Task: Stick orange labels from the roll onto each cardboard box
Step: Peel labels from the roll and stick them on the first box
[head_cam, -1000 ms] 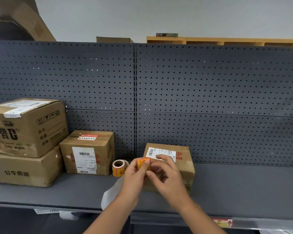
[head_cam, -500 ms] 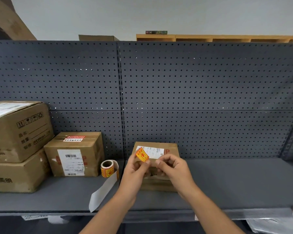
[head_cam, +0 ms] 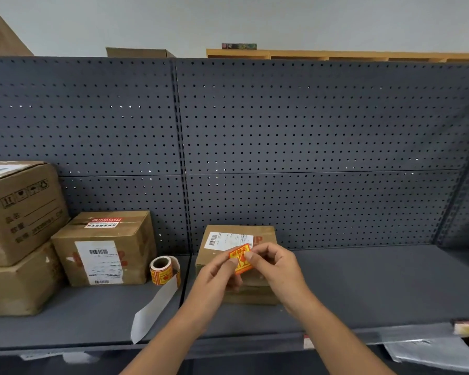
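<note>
Fingertips (head_cam: 248, 257) of both hands pinch one orange label (head_cam: 240, 257) by its edges: the left hand (head_cam: 218, 274) grips its lower left side between thumb and forefinger, the right hand (head_cam: 275, 266) its right side, the other fingers loosely curled. Its printed face is turned toward the camera, and it sits tilted in front of the small cardboard box (head_cam: 238, 263), just below that box's white shipping label (head_cam: 229, 240). Whether the orange label touches the cardboard cannot be told.

That box stands closed on the grey shelf (head_cam: 363, 288), near the middle, with red lettering partly showing at its upper right. To its left, the label roll (head_cam: 164, 269) stands on the shelf, orange labels wrapped round its core, and a white strip of bare backing paper (head_cam: 153, 309) trails from it over the shelf's front edge.

Further left stands a medium cardboard box (head_cam: 106, 247), closed, with a white barcode label on its front and a red and white sticker on its top. At the far left two larger boxes are stacked: the upper box (head_cam: 19, 209) is taped shut with handling symbols printed on its side, resting on the lower box (head_cam: 16, 282). All are closed, so what they hold cannot be seen.

A dark pegboard (head_cam: 309, 144) backs the shelf.
</note>
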